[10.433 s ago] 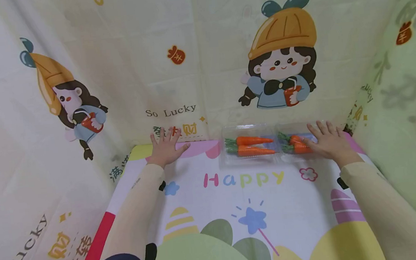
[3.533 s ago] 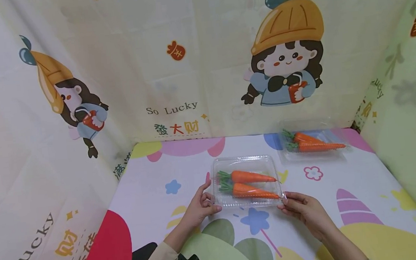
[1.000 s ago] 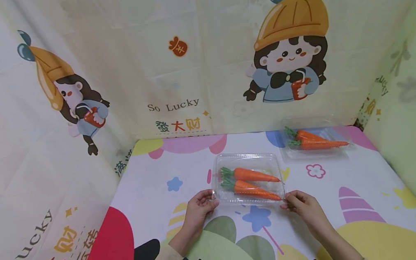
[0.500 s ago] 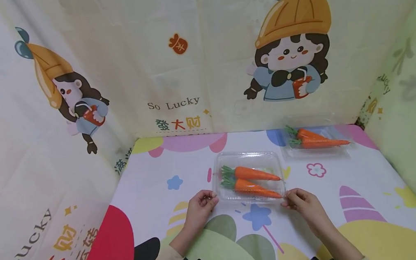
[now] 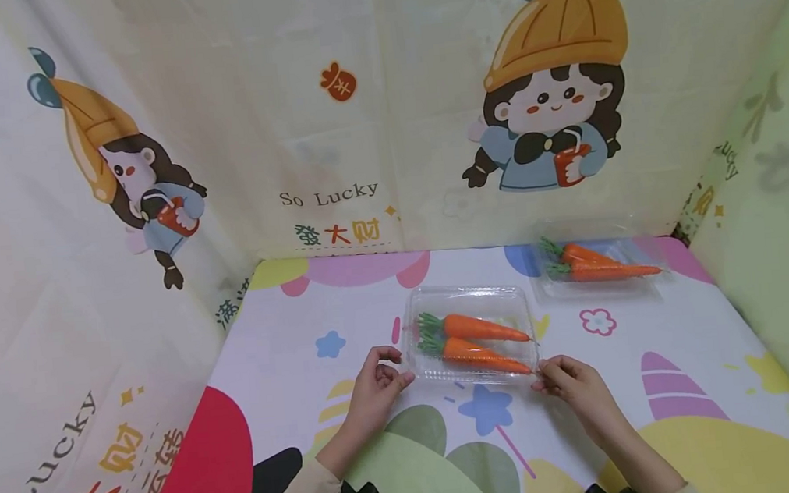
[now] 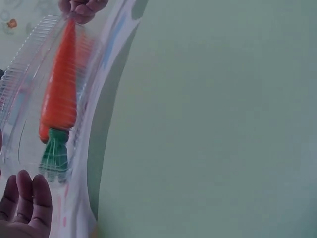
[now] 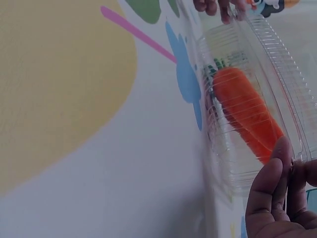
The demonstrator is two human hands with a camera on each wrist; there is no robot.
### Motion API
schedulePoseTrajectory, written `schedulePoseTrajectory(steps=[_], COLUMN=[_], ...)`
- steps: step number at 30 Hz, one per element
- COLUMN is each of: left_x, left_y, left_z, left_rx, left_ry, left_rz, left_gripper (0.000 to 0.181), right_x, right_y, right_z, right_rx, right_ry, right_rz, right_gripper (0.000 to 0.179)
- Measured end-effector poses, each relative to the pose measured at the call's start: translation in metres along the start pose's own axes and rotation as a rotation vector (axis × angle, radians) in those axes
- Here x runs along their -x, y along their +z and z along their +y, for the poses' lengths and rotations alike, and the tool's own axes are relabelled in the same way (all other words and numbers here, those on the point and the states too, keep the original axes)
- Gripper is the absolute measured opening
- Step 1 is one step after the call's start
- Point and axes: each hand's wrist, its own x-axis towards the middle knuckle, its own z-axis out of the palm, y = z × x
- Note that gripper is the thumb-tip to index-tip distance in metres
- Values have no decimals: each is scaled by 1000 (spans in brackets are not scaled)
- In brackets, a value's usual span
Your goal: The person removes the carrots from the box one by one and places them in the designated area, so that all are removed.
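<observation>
A clear plastic clamshell box with its lid down is before me on the table. Two orange carrots with green tops lie inside it. My right hand pinches the near right corner between thumb and fingers, also seen in the right wrist view. At the near left corner is my left hand, thumb and forefinger apart beside the rim. In the left wrist view its fingers are rather straight at the box's end, by the carrot greens. Whether they touch the plastic is unclear.
A second clear box with two carrots stands at the back right, against the printed back curtain. Printed curtains also hang at left and right. A colourful cartoon cloth covers the table.
Since ten seconds ago, the left box has come from the back edge toward me, and both hands to its corners. In the last half second my left thumb and forefinger have spread apart.
</observation>
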Motion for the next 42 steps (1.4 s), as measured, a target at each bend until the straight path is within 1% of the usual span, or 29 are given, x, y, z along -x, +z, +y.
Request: schedulePoseTrajectory(steps=[3, 7, 11, 14, 17, 19, 25, 29, 34, 37, 42], left_x=[-2, -4, -7, -9, -13, -17, -27, -32, -37, -39, -38], left_y=[-2, -6, -12, -18, -23, -25, -27, -26, -20, -17, -16], left_z=[-1, -4, -4, -3, -1, 1, 9, 15, 24, 34, 61], left_rx=[-80, -209, -331, -390, -418, -419, -389, -361, -313, -273, -223], left_ry=[86, 220, 349, 443, 508, 542, 609, 622, 621, 607, 598], left_rz=[-4, -17, -23, -17, -18, -23, -51, -57, -40, -44, -52], left_gripper=[28, 20, 18, 20, 20, 19, 17, 18, 19, 18, 17], right_x=[0, 0, -1, 0, -1, -1, -4, -7, -13, -16, -20], right_y=[-1, -1, -2, -2, -3, -4, -4, -3, -1, 1, 3], right_z=[0, 0, 1, 1, 1, 1, -1, -1, -1, -2, -4], right_rx=[-19, -36, -59, -88, -99, -98, -58, -49, -51, -34, -24], right_ry=[0, 10, 37, 46, 39, 29, 25, 19, 25, 28, 27], right_rz=[-5, -10, -9, -7, -6, -8, -25, -41, -43, -59, -125], right_gripper=[34, 35, 37, 39, 39, 40, 52, 54, 60, 60, 60])
